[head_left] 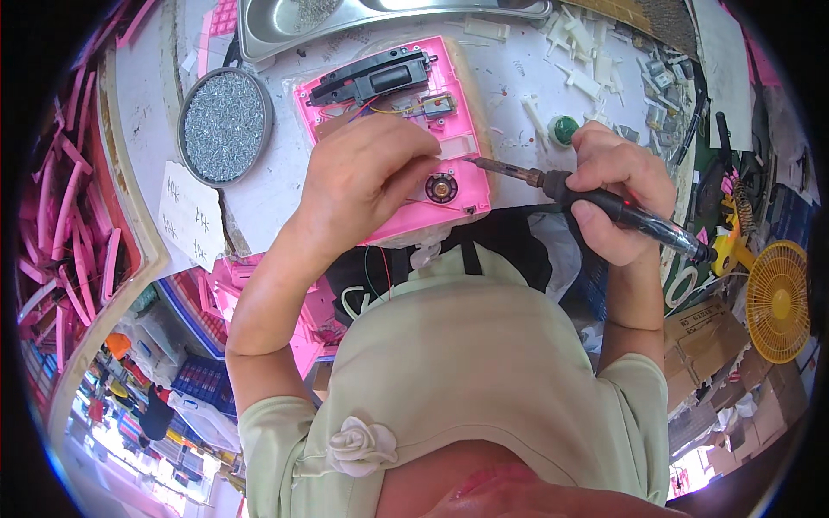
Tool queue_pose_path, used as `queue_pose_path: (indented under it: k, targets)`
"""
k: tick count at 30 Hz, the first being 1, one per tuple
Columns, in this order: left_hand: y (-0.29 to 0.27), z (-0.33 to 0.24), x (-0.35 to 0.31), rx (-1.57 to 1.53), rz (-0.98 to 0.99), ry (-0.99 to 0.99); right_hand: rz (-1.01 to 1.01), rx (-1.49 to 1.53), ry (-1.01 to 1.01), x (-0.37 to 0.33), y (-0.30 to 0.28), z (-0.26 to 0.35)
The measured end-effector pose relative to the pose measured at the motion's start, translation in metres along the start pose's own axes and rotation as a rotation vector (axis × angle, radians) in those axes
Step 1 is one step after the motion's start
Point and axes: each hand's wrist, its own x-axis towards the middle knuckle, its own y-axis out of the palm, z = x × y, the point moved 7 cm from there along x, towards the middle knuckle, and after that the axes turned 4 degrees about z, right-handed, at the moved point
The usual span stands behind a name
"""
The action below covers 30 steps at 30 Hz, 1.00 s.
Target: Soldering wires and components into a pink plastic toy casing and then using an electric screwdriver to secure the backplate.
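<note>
A pink plastic housing (pixel 453 71) lies open on the table, fitted with a black elongated module (pixel 371 79), a small motor (pixel 438 105) and a round speaker (pixel 441 187). My right hand (pixel 623 186) grips a soldering iron (pixel 609 207) by its dark handle. Its tip points left, just over the housing near a pale rectangular piece (pixel 458 145). My left hand (pixel 367 173) reaches across the housing with its fingers pinched together; whatever they hold is hidden. Thin wires run beside the motor, partly under that hand.
A round tray of small screws (pixel 224 125) stands at the left, above a handwritten paper (pixel 192 216). Behind is a metal tray (pixel 389 22). White plastic parts (pixel 583 82), a small green pot (pixel 563 130) and small motors (pixel 665 82) lie right. A yellow fan (pixel 779 300) stands farther right.
</note>
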Motion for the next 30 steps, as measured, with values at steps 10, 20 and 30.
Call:
queue_pose_path:
  k: [10,20,30]
  targets:
    - [0.006,-0.008,-0.001,0.06,0.143,0.065,0.043,0.015,0.026,-0.001,0.012,-0.001]
    - [0.007,-0.008,0.001,0.073,0.183,0.049,0.101,-0.027,0.082,-0.001,0.02,-0.004]
    - [0.008,-0.009,0.001,0.105,0.18,0.055,0.108,-0.04,0.066,0.003,0.022,-0.004]
